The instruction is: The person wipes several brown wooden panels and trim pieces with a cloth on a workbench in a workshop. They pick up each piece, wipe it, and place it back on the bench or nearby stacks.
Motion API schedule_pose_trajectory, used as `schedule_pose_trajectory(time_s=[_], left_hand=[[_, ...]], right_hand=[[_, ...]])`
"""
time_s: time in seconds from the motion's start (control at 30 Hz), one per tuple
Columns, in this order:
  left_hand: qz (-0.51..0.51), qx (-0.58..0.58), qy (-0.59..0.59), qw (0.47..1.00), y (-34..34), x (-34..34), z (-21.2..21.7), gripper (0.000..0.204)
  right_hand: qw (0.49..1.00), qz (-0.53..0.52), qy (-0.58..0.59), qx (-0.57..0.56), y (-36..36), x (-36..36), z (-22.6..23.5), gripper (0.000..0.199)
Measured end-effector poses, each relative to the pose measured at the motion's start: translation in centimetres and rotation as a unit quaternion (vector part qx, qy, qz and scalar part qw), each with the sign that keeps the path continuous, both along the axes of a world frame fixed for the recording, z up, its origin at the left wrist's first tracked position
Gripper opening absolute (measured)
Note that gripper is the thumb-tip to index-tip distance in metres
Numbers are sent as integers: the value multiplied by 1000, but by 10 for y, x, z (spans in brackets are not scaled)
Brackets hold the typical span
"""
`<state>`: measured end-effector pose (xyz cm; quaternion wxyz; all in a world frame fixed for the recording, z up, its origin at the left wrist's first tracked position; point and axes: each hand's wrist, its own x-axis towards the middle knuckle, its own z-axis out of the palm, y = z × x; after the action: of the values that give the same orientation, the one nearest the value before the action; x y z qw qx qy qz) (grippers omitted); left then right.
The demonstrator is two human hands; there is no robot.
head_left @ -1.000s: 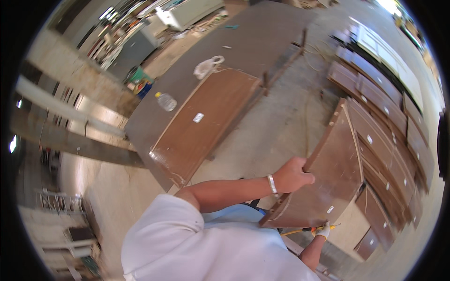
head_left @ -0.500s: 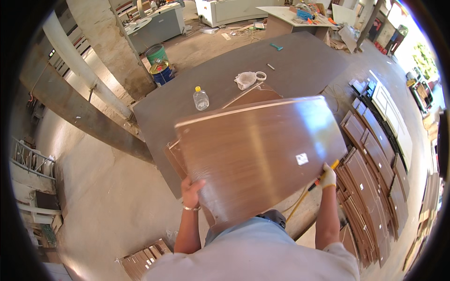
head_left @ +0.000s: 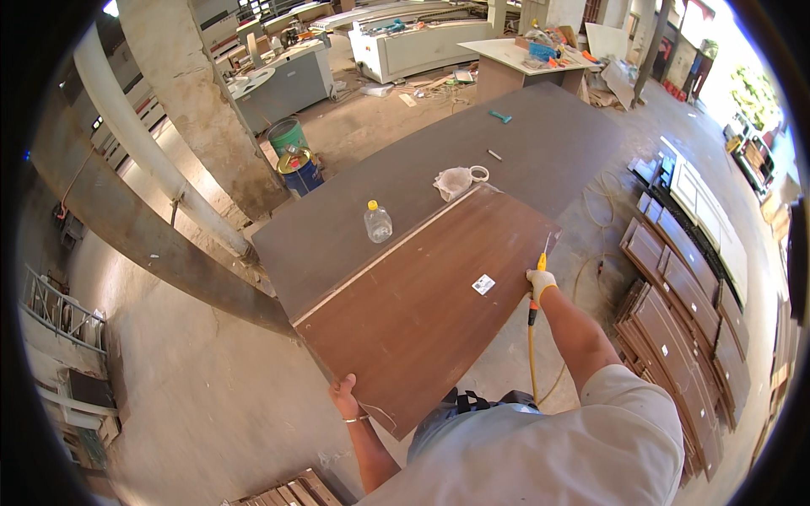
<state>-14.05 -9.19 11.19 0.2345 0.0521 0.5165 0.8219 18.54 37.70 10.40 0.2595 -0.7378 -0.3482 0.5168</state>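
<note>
A large brown wood-grain panel (head_left: 430, 295) lies flat on the grey worktable (head_left: 523, 152), over another panel of the same colour. My left hand (head_left: 344, 395) grips the panel's near left edge. My right hand (head_left: 538, 282), in a pale glove, rests at the panel's right edge and holds a yellow and orange tool (head_left: 535, 308) with a yellow hose hanging down from it. A small white sticker (head_left: 483, 284) sits on the panel close to my right hand.
A clear plastic bottle (head_left: 377, 223) with a yellow cap and a crumpled plastic bag (head_left: 456, 181) stand on the table beyond the panel. Stacked brown cabinet doors (head_left: 675, 320) lie on the floor at right. Paint cans (head_left: 294, 160) and a concrete pillar (head_left: 202, 110) stand at back left.
The panel, held tilted up in both hands before, has come down flat onto the table. My left hand has slid to its near left edge, my right hand to its right edge.
</note>
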Motion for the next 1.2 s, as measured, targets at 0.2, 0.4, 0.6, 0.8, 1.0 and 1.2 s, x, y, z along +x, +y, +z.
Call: schedule_pose_trajectory(time_s=[0.2,0.4,0.6,0.8,1.0,1.2], left_hand=[[-27,-39,-45,998,5,-17,-22,42],[-47,-243,-34,968,-1,-46,-60,35],[-259,-723,190,612,21,-119,-46,28],[-318,-470,661,491,183,4,-39,31],[-594,91,791,114,284,193,-67,30],[-702,-18,686,-191,307,307,-81,30]], right_hand=[[997,24,-28,-64,10,-14,-25,31],[982,178,-22,-60,-42,-6,-33,21],[949,255,-186,-14,-171,55,-23,28],[977,35,-194,-77,-325,182,-20,32],[946,-261,-182,-58,-458,263,-16,46],[871,-479,-85,-75,-570,308,-28,61]])
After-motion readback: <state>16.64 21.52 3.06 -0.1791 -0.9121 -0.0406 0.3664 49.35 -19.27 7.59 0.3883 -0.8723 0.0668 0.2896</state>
